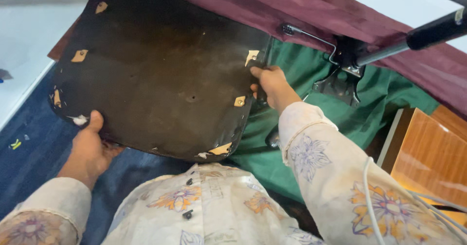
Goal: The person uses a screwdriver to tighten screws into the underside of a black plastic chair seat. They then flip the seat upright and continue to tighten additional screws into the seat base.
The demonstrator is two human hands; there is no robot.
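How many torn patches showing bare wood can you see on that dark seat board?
7: top left, left side, left edge, right edge by the right hand, lower right, bottom corner, one by the left thumb. The hands may hide more.

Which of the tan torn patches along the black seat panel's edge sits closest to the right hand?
The pale patch on the panel's right edge, just above the right hand's fingertips; the other patches lie lower down or across the panel.

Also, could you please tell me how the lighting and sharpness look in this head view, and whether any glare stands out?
Head view: even, soft light; the dark seat panel shows a dull sheen at its centre; the glossy wooden cabinet reflects light; the left hand and right hand are sharp; the white surfaces at the top corners are washed out.
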